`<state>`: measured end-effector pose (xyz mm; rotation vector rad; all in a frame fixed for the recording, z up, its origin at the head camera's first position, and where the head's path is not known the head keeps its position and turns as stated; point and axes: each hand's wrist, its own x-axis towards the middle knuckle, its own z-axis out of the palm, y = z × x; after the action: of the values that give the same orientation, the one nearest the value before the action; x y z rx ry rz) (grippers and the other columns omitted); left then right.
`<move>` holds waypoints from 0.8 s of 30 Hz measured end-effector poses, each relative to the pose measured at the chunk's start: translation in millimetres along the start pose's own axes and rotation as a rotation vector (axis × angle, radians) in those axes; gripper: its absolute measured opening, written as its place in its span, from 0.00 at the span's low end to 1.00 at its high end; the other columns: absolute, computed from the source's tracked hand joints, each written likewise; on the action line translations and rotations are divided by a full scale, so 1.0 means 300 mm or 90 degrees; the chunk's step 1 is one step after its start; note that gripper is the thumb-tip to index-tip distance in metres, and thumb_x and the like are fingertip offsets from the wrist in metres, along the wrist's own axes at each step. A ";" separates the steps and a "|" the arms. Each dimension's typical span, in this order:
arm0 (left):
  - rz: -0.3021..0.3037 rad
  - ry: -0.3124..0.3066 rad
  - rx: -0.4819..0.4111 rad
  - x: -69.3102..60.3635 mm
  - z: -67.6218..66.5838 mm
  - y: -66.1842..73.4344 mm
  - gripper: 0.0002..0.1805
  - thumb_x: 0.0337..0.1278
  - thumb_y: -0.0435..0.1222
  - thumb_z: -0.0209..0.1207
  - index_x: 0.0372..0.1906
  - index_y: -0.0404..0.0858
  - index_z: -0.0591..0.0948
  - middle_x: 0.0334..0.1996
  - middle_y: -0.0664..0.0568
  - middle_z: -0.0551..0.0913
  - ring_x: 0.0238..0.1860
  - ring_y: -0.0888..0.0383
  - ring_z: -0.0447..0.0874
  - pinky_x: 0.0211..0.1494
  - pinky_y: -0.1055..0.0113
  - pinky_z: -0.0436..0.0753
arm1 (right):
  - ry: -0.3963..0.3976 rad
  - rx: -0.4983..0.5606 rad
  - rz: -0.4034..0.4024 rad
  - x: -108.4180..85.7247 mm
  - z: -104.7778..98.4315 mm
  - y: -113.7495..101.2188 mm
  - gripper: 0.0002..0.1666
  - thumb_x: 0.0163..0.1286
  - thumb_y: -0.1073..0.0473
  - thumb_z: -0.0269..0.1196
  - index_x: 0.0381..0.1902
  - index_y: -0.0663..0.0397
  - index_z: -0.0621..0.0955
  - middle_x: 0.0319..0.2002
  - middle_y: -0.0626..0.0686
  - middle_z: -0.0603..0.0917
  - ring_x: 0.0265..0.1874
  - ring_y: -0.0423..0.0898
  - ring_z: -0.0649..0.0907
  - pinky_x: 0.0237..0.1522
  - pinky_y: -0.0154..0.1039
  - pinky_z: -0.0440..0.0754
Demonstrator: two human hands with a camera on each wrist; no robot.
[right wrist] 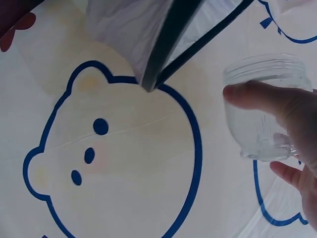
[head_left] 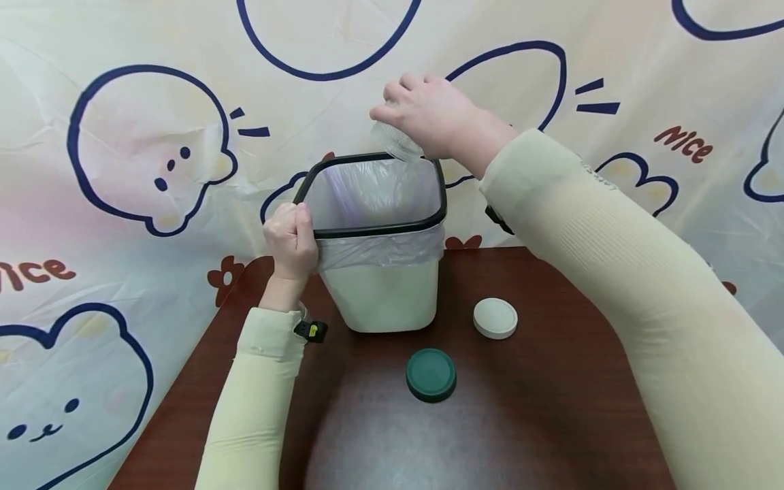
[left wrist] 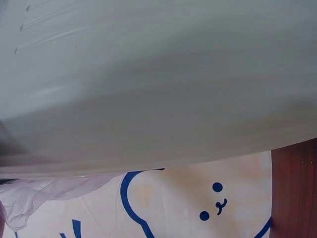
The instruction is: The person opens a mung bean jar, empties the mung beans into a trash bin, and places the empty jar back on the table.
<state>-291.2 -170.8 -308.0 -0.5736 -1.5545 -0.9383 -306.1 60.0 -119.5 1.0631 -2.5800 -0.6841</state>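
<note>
A pale trash bin [head_left: 386, 299] with a black rim ring and a translucent liner bag [head_left: 380, 184] stands on the table. My left hand [head_left: 290, 241] grips the bin's rim at its left corner, thumb uppermost. My right hand [head_left: 429, 116] holds a clear jar [head_left: 395, 139] by its side, above the bin's back right corner. The jar is lidless and tilted with its threaded mouth toward the bin; no contents show inside it in the right wrist view, where my thumb [right wrist: 257, 96] lies across its wall. The left wrist view is filled mostly by the bin's side wall [left wrist: 148, 99].
On the dark wood table [head_left: 380, 435] lie a green lid [head_left: 431, 374] in front of the bin and a white lid [head_left: 495, 318] to its right. A cartoon-printed cloth [head_left: 147, 272] hangs close behind the bin and along the left.
</note>
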 end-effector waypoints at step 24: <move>-0.004 -0.013 0.006 -0.013 -0.001 -0.018 0.26 0.60 0.34 0.43 0.05 0.35 0.57 0.07 0.47 0.57 0.12 0.51 0.56 0.21 0.66 0.50 | 0.130 0.577 0.271 -0.088 0.070 0.103 0.61 0.54 0.44 0.72 0.74 0.56 0.51 0.69 0.59 0.63 0.62 0.56 0.70 0.58 0.48 0.73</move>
<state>-294.5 -173.6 -313.0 -0.5734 -1.5796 -0.9322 -314.6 105.0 -123.1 0.6516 -2.7912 0.7223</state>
